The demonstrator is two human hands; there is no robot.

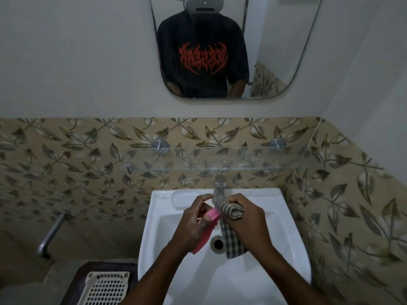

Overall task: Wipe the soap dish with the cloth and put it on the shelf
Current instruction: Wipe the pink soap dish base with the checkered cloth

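Over the white sink basin [259, 271], my left hand [193, 223] grips a pink soap dish [206, 233], held on edge and tilted. My right hand [244, 219] grips a bunched checked cloth [233, 241] and presses its upper fold against the top end of the dish, while the rest of the cloth hangs down toward the drain. Above the tap, a clear glass shelf [220, 166] is fixed to the leaf-patterned tiles.
A chrome tap [219, 188] stands just behind my hands. The drain hole [218, 243] lies below them. A metal pipe [51, 234] sticks out at the left, with a white plastic grid [105, 287] beneath it. A mirror [231, 47] hangs above the tiles.
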